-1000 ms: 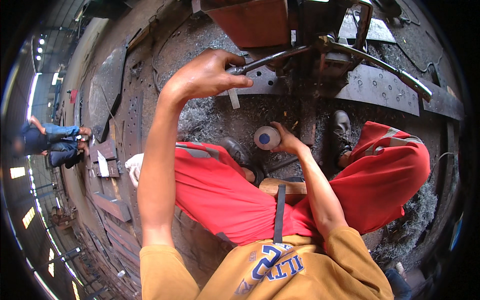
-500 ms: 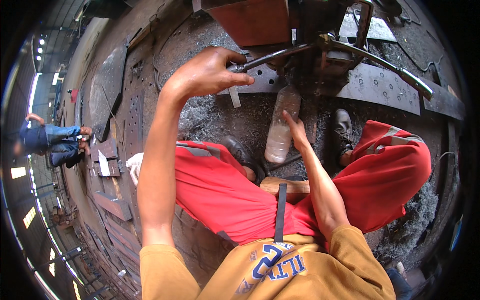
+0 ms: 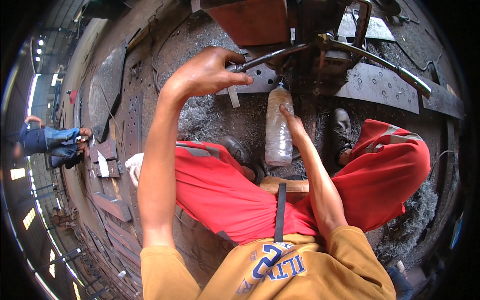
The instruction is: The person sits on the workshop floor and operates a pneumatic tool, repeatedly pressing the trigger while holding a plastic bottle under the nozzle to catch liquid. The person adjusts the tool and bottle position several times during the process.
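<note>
Left hand (image 3: 210, 72) raised, clamped on a metal lever (image 3: 270, 56); right hand (image 3: 295, 125) wrapped around an upended plastic bottle (image 3: 278, 127).

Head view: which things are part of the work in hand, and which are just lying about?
In use:
left hand gripping the metal lever handle
right hand holding the clear plastic bottle, tilted neck-up toward the machine

Lying about:
steel plates
metal shavings
white cloth

left hand (image 3: 207, 75) on lever handle (image 3: 272, 56) at 12 o'clock | bottle (image 3: 278, 127) below lever, right hand (image 3: 292, 122) at its 3 o'clock side | shoe (image 3: 341, 127) at bottle's 3 o'clock | another person (image 3: 47, 142) at 9 o'clock
</note>
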`<state>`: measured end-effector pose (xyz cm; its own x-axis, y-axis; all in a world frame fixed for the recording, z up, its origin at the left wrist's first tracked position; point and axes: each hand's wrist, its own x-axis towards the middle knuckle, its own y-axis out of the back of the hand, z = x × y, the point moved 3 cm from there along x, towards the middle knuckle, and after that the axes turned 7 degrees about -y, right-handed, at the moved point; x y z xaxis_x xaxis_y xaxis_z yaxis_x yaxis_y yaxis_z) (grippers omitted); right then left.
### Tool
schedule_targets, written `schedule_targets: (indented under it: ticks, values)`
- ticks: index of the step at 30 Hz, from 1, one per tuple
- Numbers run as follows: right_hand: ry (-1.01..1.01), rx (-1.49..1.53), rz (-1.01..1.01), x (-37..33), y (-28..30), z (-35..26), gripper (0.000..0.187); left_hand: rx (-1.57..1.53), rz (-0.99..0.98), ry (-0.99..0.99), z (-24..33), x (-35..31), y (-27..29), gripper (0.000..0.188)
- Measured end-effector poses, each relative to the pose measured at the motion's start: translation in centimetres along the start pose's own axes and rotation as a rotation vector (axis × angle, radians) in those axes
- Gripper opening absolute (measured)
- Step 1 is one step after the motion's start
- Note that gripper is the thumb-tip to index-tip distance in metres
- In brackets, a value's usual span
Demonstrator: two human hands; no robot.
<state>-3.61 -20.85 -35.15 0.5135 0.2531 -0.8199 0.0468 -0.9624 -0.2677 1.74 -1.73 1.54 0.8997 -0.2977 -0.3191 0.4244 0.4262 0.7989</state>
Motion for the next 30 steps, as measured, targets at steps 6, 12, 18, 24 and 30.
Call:
schedule_targets:
  ticks: [6, 12, 18, 24, 30]
  values:
    - [0.046, -0.047, -0.018, -0.6, -0.8, -0.1, 0.077, -0.003, -0.010, 0.038, 0.2, -0.1, 0.1, 0.066]
    - [0.110, -0.129, 0.009, -1.4, -0.8, -0.5, 0.081, -0.016, -0.009, 0.060, 0.3, -0.2, 0.1, 0.063]
    - [0.095, -0.139, -0.010, -2.3, -1.2, -1.0, 0.076, -0.018, -0.015, 0.077, 0.1, -0.1, 0.0, 0.063]
    - [0.104, -0.139, -0.018, -2.4, -1.3, -1.0, 0.074, -0.020, -0.011, 0.092, -0.1, -0.1, -0.1, 0.066]
    - [0.087, -0.178, 0.013, -2.3, -1.1, -1.0, 0.074, -0.034, -0.012, 0.110, 0.0, -0.2, -0.1, 0.067]
